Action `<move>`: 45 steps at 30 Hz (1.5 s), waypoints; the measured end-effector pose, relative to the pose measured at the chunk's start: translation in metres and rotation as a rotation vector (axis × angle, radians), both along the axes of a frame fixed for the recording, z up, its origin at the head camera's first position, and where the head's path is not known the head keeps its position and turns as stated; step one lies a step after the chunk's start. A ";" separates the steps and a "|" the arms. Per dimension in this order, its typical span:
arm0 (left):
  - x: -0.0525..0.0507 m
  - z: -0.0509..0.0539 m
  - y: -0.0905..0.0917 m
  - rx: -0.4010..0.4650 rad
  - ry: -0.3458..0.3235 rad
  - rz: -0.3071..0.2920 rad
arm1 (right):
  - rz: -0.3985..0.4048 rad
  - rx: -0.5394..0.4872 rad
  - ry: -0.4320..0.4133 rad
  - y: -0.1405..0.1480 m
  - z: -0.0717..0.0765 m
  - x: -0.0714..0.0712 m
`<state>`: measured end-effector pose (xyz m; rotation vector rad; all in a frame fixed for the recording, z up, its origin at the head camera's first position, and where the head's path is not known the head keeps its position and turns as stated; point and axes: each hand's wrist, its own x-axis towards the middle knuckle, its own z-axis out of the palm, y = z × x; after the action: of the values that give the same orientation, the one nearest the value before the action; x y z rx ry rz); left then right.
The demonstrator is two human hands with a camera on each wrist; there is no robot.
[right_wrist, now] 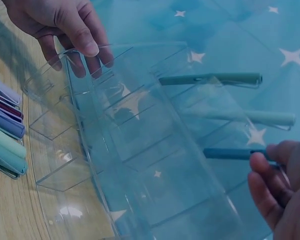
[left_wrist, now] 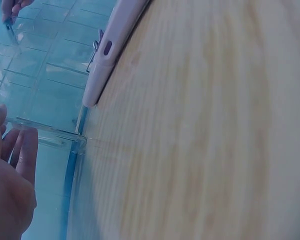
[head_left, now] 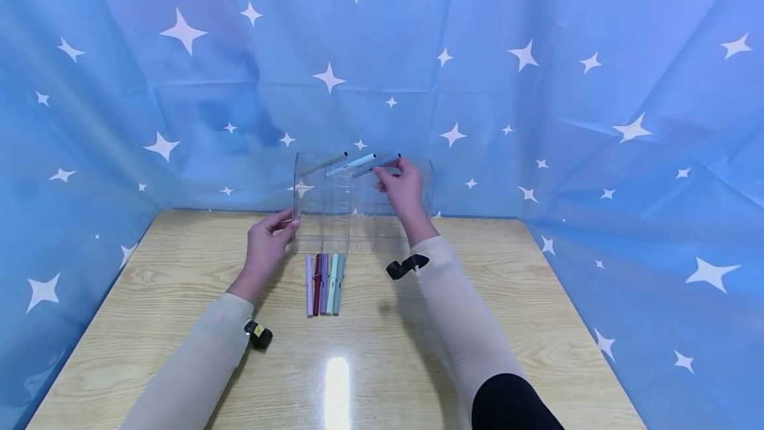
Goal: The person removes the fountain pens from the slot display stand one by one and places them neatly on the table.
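A clear plastic organizer (head_left: 361,237) with several compartments stands at the back of the table. My right hand (head_left: 406,188) pinches a blue pen (right_wrist: 225,154) near its end, over the organizer's top; its other end lies within the organizer's outline. Two more pens slant out of the top to its left: a dark green pen (right_wrist: 215,79) and a pale blue-green pen (right_wrist: 265,118). My left hand (head_left: 266,244) touches the organizer's left side wall with extended fingertips (left_wrist: 27,142). On the table in front lie a lilac pen (head_left: 310,287), a dark red pen (head_left: 318,284) and others.
Beside the dark red pen lie a purple pen (head_left: 324,284), a mint pen (head_left: 331,284) and a teal pen (head_left: 339,284), all side by side. A blue curtain (head_left: 477,85) with white stars hangs right behind the organizer and along both sides of the wooden table (head_left: 286,377).
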<state>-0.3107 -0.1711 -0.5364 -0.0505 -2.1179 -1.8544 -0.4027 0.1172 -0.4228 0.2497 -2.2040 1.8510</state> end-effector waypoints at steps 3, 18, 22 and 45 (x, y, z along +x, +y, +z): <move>0.000 0.000 0.000 0.001 -0.001 0.003 | 0.019 -0.021 0.008 0.000 -0.001 -0.003; -0.003 -0.001 0.001 -0.001 0.008 0.012 | 0.059 -0.050 0.053 -0.004 0.000 -0.007; -0.003 -0.002 0.001 0.004 0.005 0.004 | 0.064 -0.044 0.044 -0.004 0.001 -0.005; -0.001 -0.002 0.000 0.016 0.003 0.001 | -0.092 -0.271 0.261 0.006 0.004 0.000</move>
<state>-0.3117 -0.1713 -0.5383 -0.0477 -2.1005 -1.8695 -0.4030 0.1235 -0.4192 0.3116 -1.7442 1.9170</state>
